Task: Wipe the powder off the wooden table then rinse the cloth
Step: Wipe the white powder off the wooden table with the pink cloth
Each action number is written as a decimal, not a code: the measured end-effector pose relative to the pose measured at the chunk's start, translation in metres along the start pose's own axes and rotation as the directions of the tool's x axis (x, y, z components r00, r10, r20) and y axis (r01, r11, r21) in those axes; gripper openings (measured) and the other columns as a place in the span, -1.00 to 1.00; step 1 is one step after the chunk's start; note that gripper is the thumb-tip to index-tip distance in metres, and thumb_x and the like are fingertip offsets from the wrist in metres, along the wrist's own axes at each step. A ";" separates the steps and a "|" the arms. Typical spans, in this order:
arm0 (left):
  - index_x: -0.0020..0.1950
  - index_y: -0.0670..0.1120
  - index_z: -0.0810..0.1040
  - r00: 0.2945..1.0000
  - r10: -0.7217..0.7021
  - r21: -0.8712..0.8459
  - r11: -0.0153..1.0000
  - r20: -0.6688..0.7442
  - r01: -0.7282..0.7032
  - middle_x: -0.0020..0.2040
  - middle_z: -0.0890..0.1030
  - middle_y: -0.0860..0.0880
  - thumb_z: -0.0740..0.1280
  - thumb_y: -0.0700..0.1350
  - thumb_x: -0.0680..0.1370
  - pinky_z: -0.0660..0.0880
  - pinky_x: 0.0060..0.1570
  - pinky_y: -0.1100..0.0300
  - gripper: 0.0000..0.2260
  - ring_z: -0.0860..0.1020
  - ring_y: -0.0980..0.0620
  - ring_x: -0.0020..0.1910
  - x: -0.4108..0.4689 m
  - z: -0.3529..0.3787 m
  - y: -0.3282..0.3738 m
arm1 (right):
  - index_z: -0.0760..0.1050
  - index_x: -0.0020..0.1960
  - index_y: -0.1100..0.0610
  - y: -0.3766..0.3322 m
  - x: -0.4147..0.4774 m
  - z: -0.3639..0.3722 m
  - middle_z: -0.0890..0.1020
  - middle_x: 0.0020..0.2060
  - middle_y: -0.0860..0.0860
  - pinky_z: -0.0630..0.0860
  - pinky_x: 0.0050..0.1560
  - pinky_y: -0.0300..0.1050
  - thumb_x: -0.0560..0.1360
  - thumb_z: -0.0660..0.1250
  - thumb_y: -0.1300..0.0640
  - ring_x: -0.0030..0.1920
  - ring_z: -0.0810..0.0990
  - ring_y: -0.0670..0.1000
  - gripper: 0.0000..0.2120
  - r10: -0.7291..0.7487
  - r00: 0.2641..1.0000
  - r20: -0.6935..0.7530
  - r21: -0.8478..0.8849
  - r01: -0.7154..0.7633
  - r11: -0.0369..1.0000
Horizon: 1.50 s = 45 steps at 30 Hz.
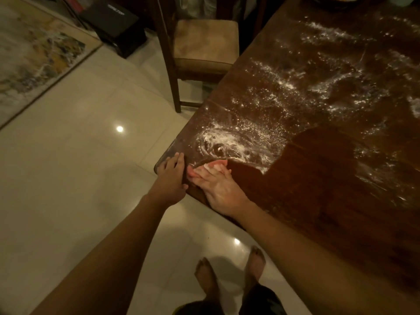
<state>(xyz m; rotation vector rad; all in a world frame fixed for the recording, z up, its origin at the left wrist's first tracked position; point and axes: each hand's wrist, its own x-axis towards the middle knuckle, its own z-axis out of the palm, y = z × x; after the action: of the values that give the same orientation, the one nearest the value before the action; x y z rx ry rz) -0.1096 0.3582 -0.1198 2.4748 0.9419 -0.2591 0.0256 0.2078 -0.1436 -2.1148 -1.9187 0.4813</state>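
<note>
A dark wooden table [318, 178] fills the right side, its near corner at lower centre. White powder [227, 142] is smeared in swirls near that corner and scattered further back [329, 87]; a darker wiped patch lies to the right of my hands. My right hand [218, 187] lies flat on the table by the corner, fingers straight, pressing a pale pink cloth [212, 165] that shows only at the fingertips. My left hand [170, 176] rests on the table's corner edge with relaxed fingers, just left of the right hand.
A wooden chair [202, 46] with a tan cushion stands at the table's left side. Glossy white floor tiles [79, 167] spread to the left, with a patterned rug [29, 57] beyond. A black box [113, 21] sits at the back. My bare feet [229, 273] stand below.
</note>
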 end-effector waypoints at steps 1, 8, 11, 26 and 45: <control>0.62 -0.17 -0.09 1.000 0.000 -0.018 1.000 0.002 0.000 0.61 0.02 -0.16 0.41 -0.15 0.51 -0.04 0.51 -0.05 -0.15 -0.01 -0.23 0.57 -0.002 -0.001 0.000 | 0.33 0.52 -0.17 0.010 -0.007 -0.003 0.34 0.55 -0.10 0.00 0.57 0.26 0.64 0.09 0.07 0.59 0.19 0.06 -0.54 -0.071 0.997 0.042 0.017 0.071 0.997; 0.63 -0.08 -0.09 1.000 -0.031 -0.099 0.995 0.003 0.031 0.61 0.04 -0.05 0.42 -0.19 0.51 0.07 0.50 -0.09 -0.14 -0.01 -0.21 0.54 0.000 0.001 -0.007 | 0.27 0.57 -0.12 0.010 0.015 -0.010 0.32 0.55 -0.05 0.02 0.56 0.31 0.64 0.01 0.07 0.58 0.21 0.13 -0.50 0.286 0.956 -0.070 0.019 -0.285 0.958; 0.62 -0.07 -0.07 0.999 -0.017 -0.128 0.992 -0.028 0.014 0.59 0.13 -0.08 0.40 -0.21 0.49 0.09 0.50 -0.10 -0.15 0.09 -0.21 0.53 0.004 0.004 -0.008 | 0.20 0.60 -0.03 -0.030 0.044 0.001 0.15 0.62 0.01 -0.06 0.57 0.34 0.57 -0.06 -0.01 0.62 0.03 0.18 -0.41 0.278 0.960 -0.028 0.085 -0.274 0.958; 0.59 -0.04 0.08 0.938 -0.177 -0.046 0.984 -0.297 0.171 0.60 0.08 -0.19 0.06 -0.04 0.67 -0.21 0.43 -0.25 -0.52 -0.04 -0.17 0.60 0.010 0.056 0.088 | 0.44 0.47 -0.02 0.103 -0.127 -0.035 0.46 0.43 -0.02 0.14 0.56 0.10 0.63 0.08 0.00 0.52 0.33 0.07 -0.56 0.258 0.956 -0.140 0.071 -0.250 0.966; 0.50 -0.09 0.35 0.956 0.162 0.105 0.985 -0.244 -0.140 0.46 0.42 -0.18 0.13 -0.08 0.60 0.20 0.41 -0.34 -0.55 0.23 -0.19 0.50 -0.049 0.090 0.106 | 0.49 0.41 -0.05 0.116 -0.128 -0.030 0.44 0.46 -0.06 0.07 0.56 0.06 0.58 0.07 -0.03 0.55 0.26 0.00 -0.54 0.207 0.969 -0.135 0.128 -0.190 0.973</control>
<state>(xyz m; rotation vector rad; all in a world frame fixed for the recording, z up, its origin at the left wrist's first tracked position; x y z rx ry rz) -0.0760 0.2161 -0.1426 2.6889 0.8487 0.0702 0.1332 0.0694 -0.1517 -2.2117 -1.5706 0.4469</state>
